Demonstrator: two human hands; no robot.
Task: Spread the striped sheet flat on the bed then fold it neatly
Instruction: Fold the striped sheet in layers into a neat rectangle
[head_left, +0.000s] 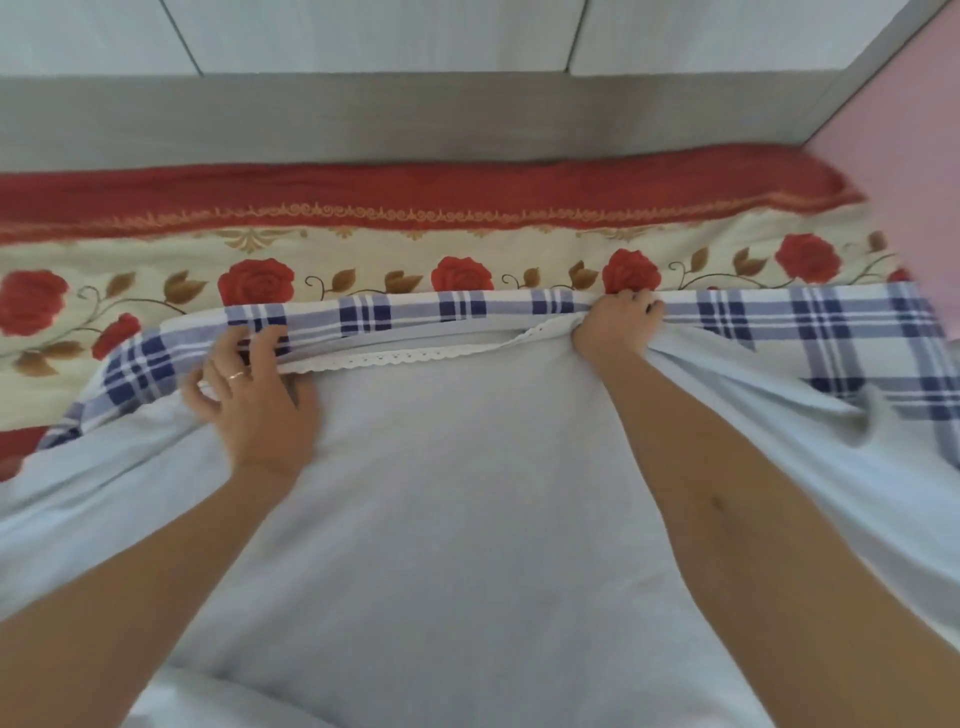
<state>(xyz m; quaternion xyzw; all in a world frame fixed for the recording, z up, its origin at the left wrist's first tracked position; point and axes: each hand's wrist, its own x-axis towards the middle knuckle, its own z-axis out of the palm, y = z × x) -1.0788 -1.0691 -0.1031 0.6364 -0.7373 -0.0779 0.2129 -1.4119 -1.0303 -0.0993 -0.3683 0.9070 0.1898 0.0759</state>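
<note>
Striped sheet (467, 519) nearest; left grip (254, 395), right grip (615, 325) hold edge.

Soft, even, slightly cool light, no glare, can't really tell where it's coming from. Barely any shadows, just a thin one under the lace hem (395, 358) of the striped sheet (467, 519). Whole thing's a bit mushy, and the wide lens bows the far edge of the bed (363, 249).

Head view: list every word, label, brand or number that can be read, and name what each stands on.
None: no readable text anywhere in this view.
Striped sheet: only blue-and-white checks and a white lace trim, no label showing.
Floral bedspread: only roses and a gold scroll border.
Ring on the left hand: too small to tell any marking.
</note>
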